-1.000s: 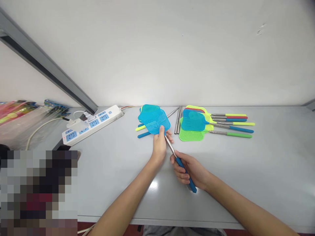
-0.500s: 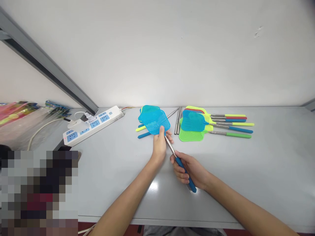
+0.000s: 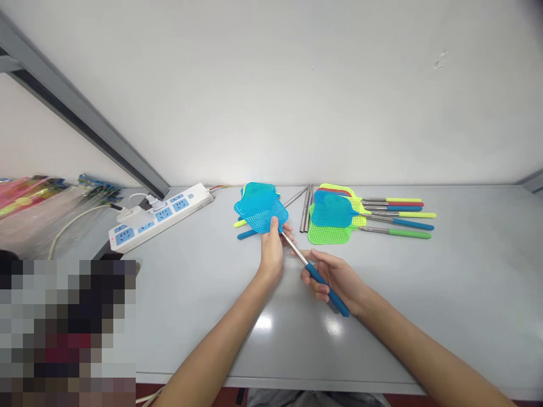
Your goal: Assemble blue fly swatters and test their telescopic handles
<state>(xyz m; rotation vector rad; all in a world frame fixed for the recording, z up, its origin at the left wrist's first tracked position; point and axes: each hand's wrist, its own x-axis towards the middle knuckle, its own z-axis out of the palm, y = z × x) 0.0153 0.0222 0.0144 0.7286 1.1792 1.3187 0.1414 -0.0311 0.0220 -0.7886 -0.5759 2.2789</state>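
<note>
My left hand [image 3: 272, 249] pinches a blue fly swatter [image 3: 316, 274] at its neck, thumb on top, just below the perforated head. The swatter slants down to the right, with a metal shaft and a blue grip. My right hand [image 3: 335, 277] loosely holds that grip, fingers curled beneath it and the thumb lifted away. Behind the held head lie other fly swatters [image 3: 259, 188], partly hidden, with blue and yellow handle ends poking out at the left. A pile of fly swatters [image 3: 333, 234] in green, blue, yellow and red lies to the right, handles pointing right.
Bare metal tubes [image 3: 304, 217] lie between the two groups. A white power strip [image 3: 172, 215] with plugs and cables sits at the left, near a grey frame post [image 3: 127, 155]. Plastic-bagged items [image 3: 38, 217] are at the far left. A wall [image 3: 314, 113] backs the grey table [image 3: 203, 316].
The swatter's head has shifted left and its grip end has swung right and up. My right hand has loosened its grip, its thumb and index finger now more extended.
</note>
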